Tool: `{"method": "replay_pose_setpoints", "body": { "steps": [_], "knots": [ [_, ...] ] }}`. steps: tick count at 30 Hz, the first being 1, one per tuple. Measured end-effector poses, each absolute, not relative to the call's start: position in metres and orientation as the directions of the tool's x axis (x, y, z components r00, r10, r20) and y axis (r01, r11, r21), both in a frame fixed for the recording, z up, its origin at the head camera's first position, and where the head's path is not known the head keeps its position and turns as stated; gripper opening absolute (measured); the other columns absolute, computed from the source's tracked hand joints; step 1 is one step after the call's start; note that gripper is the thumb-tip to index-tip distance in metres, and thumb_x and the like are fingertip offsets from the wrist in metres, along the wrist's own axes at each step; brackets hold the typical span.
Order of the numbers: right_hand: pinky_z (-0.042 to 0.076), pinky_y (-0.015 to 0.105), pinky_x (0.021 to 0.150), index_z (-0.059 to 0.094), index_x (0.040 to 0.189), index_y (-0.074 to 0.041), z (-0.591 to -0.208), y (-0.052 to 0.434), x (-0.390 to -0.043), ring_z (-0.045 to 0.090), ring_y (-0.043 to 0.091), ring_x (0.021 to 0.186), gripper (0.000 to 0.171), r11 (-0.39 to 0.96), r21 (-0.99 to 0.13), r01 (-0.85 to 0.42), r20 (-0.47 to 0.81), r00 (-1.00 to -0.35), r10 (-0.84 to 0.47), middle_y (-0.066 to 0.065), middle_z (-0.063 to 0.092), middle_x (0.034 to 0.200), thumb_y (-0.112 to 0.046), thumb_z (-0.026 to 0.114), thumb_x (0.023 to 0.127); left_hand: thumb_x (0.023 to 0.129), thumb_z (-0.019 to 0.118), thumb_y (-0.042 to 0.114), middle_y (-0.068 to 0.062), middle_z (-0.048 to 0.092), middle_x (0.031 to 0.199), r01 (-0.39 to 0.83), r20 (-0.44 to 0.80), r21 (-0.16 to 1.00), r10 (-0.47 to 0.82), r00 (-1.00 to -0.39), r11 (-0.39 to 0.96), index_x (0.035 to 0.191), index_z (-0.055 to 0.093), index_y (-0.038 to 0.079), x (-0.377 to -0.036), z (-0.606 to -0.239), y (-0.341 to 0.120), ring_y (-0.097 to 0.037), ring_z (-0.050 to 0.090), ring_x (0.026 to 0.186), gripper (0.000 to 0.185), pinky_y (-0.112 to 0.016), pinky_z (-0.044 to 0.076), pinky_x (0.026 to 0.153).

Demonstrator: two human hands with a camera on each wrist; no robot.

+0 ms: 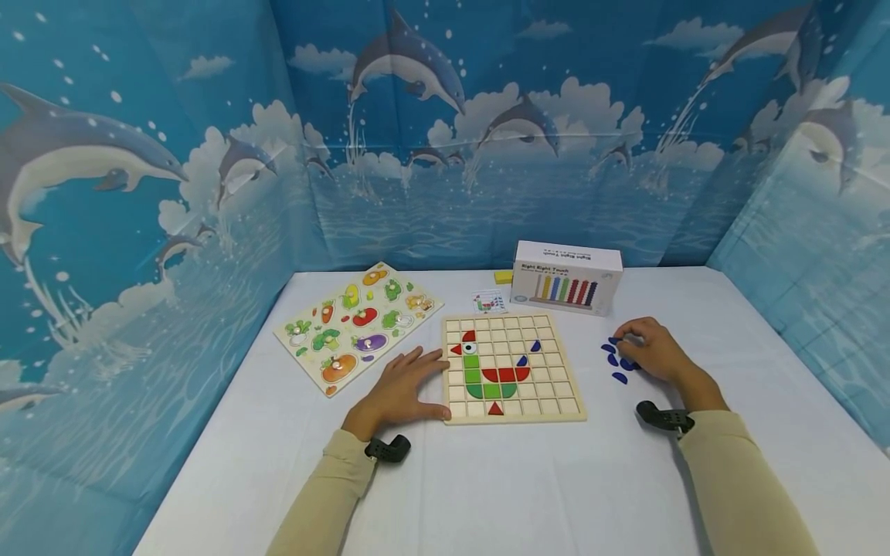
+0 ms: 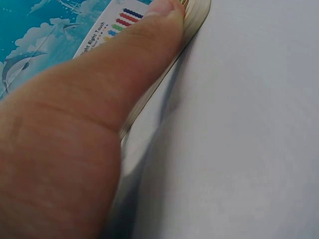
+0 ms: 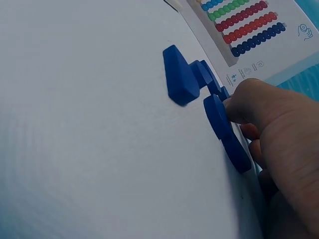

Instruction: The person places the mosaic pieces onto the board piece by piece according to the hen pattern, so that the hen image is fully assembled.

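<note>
My left hand (image 1: 402, 386) is spread at the left side of a wooden grid board (image 1: 556, 405), fingertips at its left edge and thumb (image 2: 144, 45) on the near left corner. Red, green and blue pieces on the board form a bird shape with a round eye (image 1: 470, 348); a red triangle (image 1: 495, 409) lies below the green row. Right of the board, my right hand (image 1: 653, 351) pinches a blue piece (image 1: 615, 340) between thumb and fingertips, low over the table. Several blue half-round pieces (image 1: 619, 378) lie loose around it, some partly hidden by the fingers.
A white box (image 1: 566, 278) with coloured beads printed on it stands behind the board. Before it lie a small picture card (image 1: 490, 301) and a yellow block (image 1: 504, 276). A vegetable puzzle board (image 1: 348, 309) lies at the back left. Dolphin-printed cloth (image 1: 431, 193) surrounds the white table.
</note>
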State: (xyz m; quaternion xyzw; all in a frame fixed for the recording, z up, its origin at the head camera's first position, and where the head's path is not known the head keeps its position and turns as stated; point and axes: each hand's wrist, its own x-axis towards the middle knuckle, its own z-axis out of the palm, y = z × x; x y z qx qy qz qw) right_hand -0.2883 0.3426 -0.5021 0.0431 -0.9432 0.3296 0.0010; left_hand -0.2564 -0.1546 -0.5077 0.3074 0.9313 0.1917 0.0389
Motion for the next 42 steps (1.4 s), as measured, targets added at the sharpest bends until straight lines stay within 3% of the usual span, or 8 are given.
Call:
{"method": "replay_pose_setpoints", "body": {
  "steps": [8,16,32,42],
  "knots": [
    [0.028,0.075,0.104,0.063,0.117,-0.002,-0.502,0.343,-0.287,0.034,0.056,0.131,0.021,0.785,-0.610,-0.102,0.041,-0.994,-0.097,0.032,0.042,0.137,-0.010,0.059,0.098,0.078,0.065,0.079,0.009,0.026,0.165,0.565,0.048,0.376,0.594,-0.803,0.734,0.154,0.044,0.029,-0.257,-0.508,-0.155,-0.028,0.013,0.153,0.093,-0.053,0.012,0.119],
    [0.035,0.068,0.104,0.057,0.119,0.000,-0.499,0.338,-0.285,0.046,0.047,0.121,0.023,0.771,-0.624,-0.126,0.069,-0.992,-0.105,0.026,0.051,0.129,-0.012,0.057,0.100,0.077,0.064,0.081,0.010,0.025,0.165,0.557,0.038,0.377,0.588,-0.808,0.740,0.154,0.043,0.030,-0.256,-0.509,-0.156,-0.025,0.010,0.154,0.095,-0.052,0.011,0.120],
    [0.036,0.067,0.100,0.061,0.108,-0.011,-0.486,0.284,-0.277,0.052,0.041,0.120,0.018,0.710,-0.557,-0.430,0.279,-0.903,-0.327,0.012,0.060,0.120,0.000,0.066,0.094,0.075,0.061,0.085,0.012,0.024,0.165,0.551,0.030,0.379,0.585,-0.811,0.744,0.155,0.042,0.032,-0.257,-0.510,-0.156,-0.023,0.010,0.154,0.097,-0.050,0.010,0.120],
    [0.033,0.060,0.093,0.067,0.108,-0.017,-0.486,0.244,-0.278,0.049,0.033,0.119,0.016,0.702,-0.520,-0.487,0.222,-0.870,-0.440,0.007,0.060,0.122,-0.007,0.069,0.095,0.076,0.063,0.082,0.009,0.025,0.165,0.562,0.042,0.380,0.593,-0.804,0.735,0.154,0.043,0.030,-0.257,-0.509,-0.155,-0.026,0.011,0.153,0.096,-0.052,0.011,0.120]
  ]
}}
